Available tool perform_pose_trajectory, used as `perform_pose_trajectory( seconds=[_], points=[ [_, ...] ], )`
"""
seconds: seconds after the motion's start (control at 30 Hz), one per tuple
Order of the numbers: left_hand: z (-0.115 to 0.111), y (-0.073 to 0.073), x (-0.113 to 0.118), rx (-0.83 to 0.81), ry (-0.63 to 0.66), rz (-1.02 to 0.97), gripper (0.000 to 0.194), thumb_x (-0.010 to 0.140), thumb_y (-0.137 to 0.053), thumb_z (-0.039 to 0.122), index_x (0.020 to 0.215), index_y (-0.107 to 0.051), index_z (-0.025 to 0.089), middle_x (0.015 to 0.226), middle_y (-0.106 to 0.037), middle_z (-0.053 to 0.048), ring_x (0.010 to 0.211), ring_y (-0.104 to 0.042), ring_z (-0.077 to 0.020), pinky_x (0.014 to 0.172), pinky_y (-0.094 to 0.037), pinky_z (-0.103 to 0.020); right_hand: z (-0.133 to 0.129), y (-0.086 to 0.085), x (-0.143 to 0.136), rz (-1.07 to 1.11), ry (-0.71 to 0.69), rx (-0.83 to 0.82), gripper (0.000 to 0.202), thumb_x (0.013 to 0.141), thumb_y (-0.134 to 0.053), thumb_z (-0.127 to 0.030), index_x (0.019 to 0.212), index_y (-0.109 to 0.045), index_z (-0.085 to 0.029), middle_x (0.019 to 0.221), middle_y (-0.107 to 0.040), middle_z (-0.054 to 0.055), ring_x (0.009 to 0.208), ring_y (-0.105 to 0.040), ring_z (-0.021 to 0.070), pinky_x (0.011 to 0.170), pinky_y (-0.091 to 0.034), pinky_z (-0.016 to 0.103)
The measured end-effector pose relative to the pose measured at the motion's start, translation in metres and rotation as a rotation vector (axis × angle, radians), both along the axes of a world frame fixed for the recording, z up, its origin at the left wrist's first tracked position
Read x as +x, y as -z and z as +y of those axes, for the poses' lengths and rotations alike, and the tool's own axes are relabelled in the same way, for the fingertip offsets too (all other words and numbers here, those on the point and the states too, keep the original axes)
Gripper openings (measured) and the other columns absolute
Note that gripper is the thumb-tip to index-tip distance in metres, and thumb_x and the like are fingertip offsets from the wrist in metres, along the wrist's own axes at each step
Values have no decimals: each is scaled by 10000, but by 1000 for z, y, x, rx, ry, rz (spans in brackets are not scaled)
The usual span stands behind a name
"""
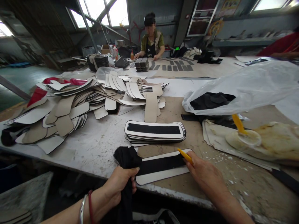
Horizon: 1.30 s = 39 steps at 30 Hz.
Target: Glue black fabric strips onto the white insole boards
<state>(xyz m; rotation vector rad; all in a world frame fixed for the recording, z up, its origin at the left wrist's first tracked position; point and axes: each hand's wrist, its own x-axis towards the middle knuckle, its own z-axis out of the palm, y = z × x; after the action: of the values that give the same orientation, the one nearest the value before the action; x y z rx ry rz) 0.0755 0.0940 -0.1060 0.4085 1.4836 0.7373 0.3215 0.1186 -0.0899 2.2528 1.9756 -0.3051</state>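
Observation:
A pale rounded strip (pixel 161 178) lies at the table's front edge with a black band (pixel 161 164) along its middle. At its left end my left hand (pixel 123 182) pinches black fabric (pixel 128 156), which bunches above the fingers and hangs below the edge. My right hand (pixel 203 171) is closed round a yellow tool (pixel 185 155) at the strip's right end, its tip over the band. Just behind lies a neat stack of similar strips (pixel 154 132), the top one with a black band.
Loose pale pieces (pixel 93 96) are heaped on the left. To the right are a plastic bag (pixel 247 84) with black pieces and a small cup (pixel 249 137) holding a yellow stick. A person (pixel 153 45) works across the table behind dark pieces.

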Motion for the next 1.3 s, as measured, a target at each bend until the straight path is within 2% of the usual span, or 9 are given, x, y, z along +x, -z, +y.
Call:
perform_pose_trajectory(
  seconds=[0.13, 0.33, 0.57, 0.87, 1.1, 1.3],
  points=[
    [1, 3, 2, 29, 39, 60, 382, 742, -566, 296, 448, -386, 131, 376, -418, -18, 339, -374, -86, 415, -316, -215, 0, -1, 0, -1, -2, 3, 177, 894, -331, -296, 1018, -449, -247, 767, -606, 39, 758, -604, 255, 564, -260, 283],
    [1, 8, 3, 99, 66, 117, 294, 670, -602, 236, 442, -473, 103, 374, -448, -33, 342, -414, -113, 413, -316, -231, 0, 1, 1, -2, -3, 0, 176, 890, -356, -299, 1035, -441, -247, 784, -609, 45, 764, -600, 259, 566, -253, 286],
    [0, 6, 3, 94, 66, 106, 234, 644, -596, 215, 461, -503, 102, 388, -455, -26, 355, -408, -102, 440, -327, -235, 5, 6, 6, 29, 7, 17, 178, 889, -368, -311, 1024, -456, -236, 805, -614, 50, 783, -596, 264, 564, -253, 288],
    [1, 16, -6, 103, 140, 93, 439, 618, -650, 456, 451, -397, 138, 395, -455, -38, 371, -407, -118, 445, -287, -238, 6, 2, 8, 85, 12, 26, 106, 870, -407, -243, 962, -447, -209, 805, -603, 36, 797, -594, 234, 584, -271, 284],
    [1, 7, -2, 124, 138, 126, 346, 636, -623, 309, 428, -402, 142, 379, -460, -42, 358, -407, -116, 444, -295, -239, 8, -1, 7, 88, 5, 14, 85, 857, -412, -223, 934, -440, -203, 782, -591, 31, 775, -581, 229, 563, -251, 281],
    [2, 5, 3, 119, 119, 165, 226, 638, -588, 203, 450, -502, 111, 380, -472, -42, 348, -415, -122, 443, -340, -256, 9, -4, 6, 109, 19, -13, 100, 862, -396, -212, 948, -447, -200, 805, -596, 32, 802, -579, 226, 596, -271, 283]
  ],
)
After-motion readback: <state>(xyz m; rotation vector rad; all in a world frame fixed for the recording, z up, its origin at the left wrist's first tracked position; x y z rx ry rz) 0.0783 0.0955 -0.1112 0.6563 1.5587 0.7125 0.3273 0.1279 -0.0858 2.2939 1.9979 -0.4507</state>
